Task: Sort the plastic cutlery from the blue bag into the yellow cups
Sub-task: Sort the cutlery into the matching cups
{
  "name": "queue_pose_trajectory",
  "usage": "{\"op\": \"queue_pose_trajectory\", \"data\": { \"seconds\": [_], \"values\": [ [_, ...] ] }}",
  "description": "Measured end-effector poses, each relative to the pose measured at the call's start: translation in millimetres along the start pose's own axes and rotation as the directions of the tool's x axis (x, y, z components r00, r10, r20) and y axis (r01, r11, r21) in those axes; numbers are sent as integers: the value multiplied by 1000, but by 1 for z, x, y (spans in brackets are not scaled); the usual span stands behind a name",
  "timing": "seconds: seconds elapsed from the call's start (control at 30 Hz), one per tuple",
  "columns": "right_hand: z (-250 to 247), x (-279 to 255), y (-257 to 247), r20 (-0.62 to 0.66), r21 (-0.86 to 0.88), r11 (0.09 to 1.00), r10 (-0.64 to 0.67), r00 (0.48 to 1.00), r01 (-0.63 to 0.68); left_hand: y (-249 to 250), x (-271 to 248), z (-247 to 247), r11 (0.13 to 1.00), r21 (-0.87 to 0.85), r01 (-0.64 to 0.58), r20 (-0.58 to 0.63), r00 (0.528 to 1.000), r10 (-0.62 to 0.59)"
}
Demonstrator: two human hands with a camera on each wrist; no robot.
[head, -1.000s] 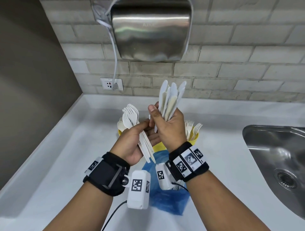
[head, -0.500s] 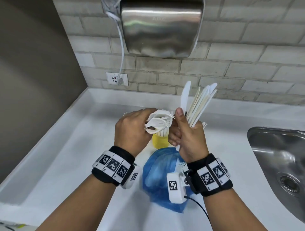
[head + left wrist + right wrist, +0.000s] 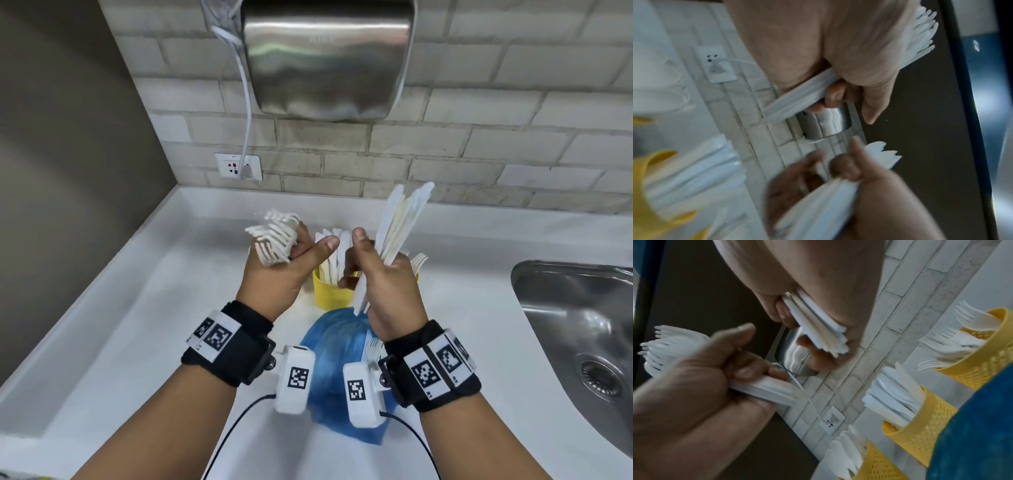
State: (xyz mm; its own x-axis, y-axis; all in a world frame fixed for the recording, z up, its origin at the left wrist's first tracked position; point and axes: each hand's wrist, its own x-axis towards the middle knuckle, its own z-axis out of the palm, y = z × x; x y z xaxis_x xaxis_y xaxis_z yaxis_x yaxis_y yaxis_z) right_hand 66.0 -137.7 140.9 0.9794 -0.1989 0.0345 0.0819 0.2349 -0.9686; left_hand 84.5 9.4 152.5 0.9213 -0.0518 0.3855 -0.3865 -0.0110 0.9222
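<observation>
My left hand (image 3: pixel 291 260) grips a bundle of white plastic forks (image 3: pixel 274 236), tines up and to the left, above the counter. Just to its right, my right hand (image 3: pixel 363 270) grips a fan of white plastic knives (image 3: pixel 400 222) pointing up. The two hands are a small gap apart. Below them stands a yellow cup (image 3: pixel 330 294) with knives in it. The right wrist view shows three yellow cups: one with forks (image 3: pixel 978 369), one with knives (image 3: pixel 925 417), one with spoons (image 3: pixel 877 465). The blue bag (image 3: pixel 339 346) lies between my wrists, and a few forks show in its mouth.
A steel sink (image 3: pixel 582 325) is sunk into the white counter (image 3: pixel 137 325) at the right. A steel hand dryer (image 3: pixel 329 58) hangs on the brick wall above the cups, its cord plugged into an outlet (image 3: pixel 238 167). A dark wall borders the left side.
My left hand has swung left with the forks, away from the right hand, and turned so the tines point up-left. The right hand keeps the knives upright.
</observation>
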Motion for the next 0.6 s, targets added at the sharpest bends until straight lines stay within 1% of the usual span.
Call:
{"op": "queue_pose_trajectory", "data": {
  "seconds": [0.03, 0.07, 0.1, 0.13, 0.23, 0.3, 0.37, 0.47, 0.53, 0.6],
  "values": [
    [2, 2, 2, -36, -24, 998, 62, 997, -63, 0, 1, 1, 995, -100, 26, 32, 999, -23],
    [4, 3, 4, -44, -23, 991, 134, 990, -135, 0, 1, 1, 981, -187, 44, 67, 997, -32],
    [6, 4, 5, -22, 6, 978, 209, 978, -208, -1, 2, 1, 968, -243, 56, 102, 994, -32],
    [7, 5, 5, 29, 52, 962, 268, 963, -269, -1, 2, 2, 961, -269, 71, 138, 990, -34],
    [13, 5, 0, 225, 237, 872, 381, 897, -429, -2, 3, 6, 966, -232, 112, 217, 974, -61],
    [16, 7, -1, 272, 311, 822, 404, 873, -477, -3, 4, 7, 979, -161, 126, 221, 971, -89],
    [17, 8, 0, 248, 293, 832, 409, 878, -471, 0, 5, 8, 984, -121, 131, 202, 974, -105],
    [13, 6, 2, 201, 154, 922, 322, 925, -355, 4, 6, 7, 980, -124, 152, 121, 983, -137],
    [11, 5, 1, 231, 128, 949, 253, 940, -287, 3, 9, 4, 973, -124, 196, 59, 980, -190],
    [10, 5, 2, 278, 88, 965, 213, 937, -246, 1, 11, 1, 957, -126, 262, 67, 964, -256]
  ]
}}
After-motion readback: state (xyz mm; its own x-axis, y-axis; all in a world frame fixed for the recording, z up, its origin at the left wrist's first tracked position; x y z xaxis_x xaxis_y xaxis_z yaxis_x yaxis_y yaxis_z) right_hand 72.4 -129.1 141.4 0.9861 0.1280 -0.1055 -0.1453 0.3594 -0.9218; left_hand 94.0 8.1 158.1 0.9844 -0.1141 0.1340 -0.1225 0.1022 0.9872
